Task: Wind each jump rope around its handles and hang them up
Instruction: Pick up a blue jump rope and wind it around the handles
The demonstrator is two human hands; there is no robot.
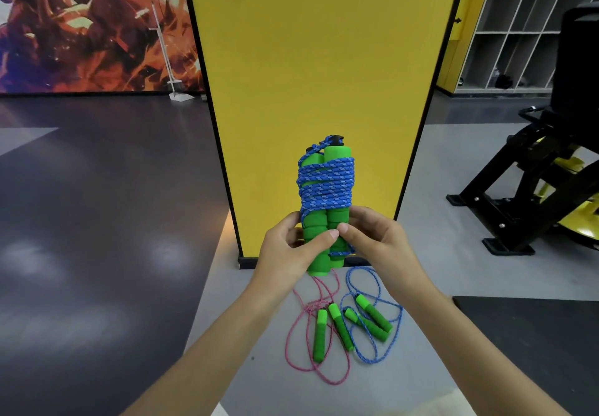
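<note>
1 blue jump rope (325, 185), coiled tight over its paired green handles, is held upright before a yellow panel (324, 59). The left hand (288, 240) grips the lower foam and the right hand (379, 237) clasps the other side, where a last loop of cord crosses the base. Winding looks all but done; next, the loose end likely needs securing before hanging. No hook is in view. 2 more ropes, a pink rope (291, 344) and a second blue rope (389, 328), lie unwound on the floor (453, 269).
</note>
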